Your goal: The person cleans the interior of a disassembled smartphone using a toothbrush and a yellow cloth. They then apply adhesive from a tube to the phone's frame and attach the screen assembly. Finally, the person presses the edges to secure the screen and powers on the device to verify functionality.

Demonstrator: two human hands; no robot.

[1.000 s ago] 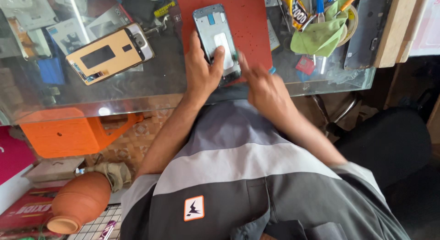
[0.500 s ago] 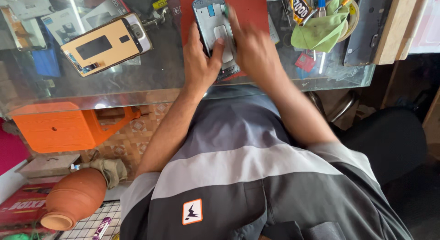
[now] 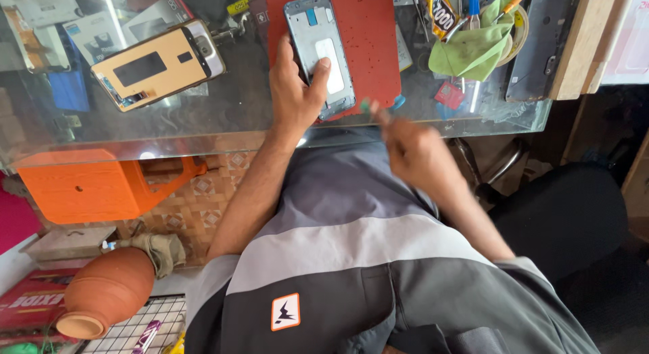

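Observation:
A grey phone frame (image 3: 316,36) lies on a red mat (image 3: 368,50) on the glass table (image 3: 203,124). My left hand (image 3: 294,90) grips the frame's lower end, with the thumb across its pale middle panel. My right hand (image 3: 412,148) is blurred and sits off the frame, at the table's near edge, just below the mat. Its fingers are pinched on a small green tool (image 3: 365,105) whose shape is too blurred to tell.
A gold phone back (image 3: 155,64) lies to the left on the glass. A green cloth (image 3: 473,50), hand tools, a dark phone panel (image 3: 537,43) and a wooden block (image 3: 574,43) crowd the right. Below the table stand an orange box (image 3: 88,188) and a clay pot (image 3: 108,293).
My right hand has drawn back from the phone frame toward my body and now hovers at the table edge. My left hand keeps its hold on the frame.

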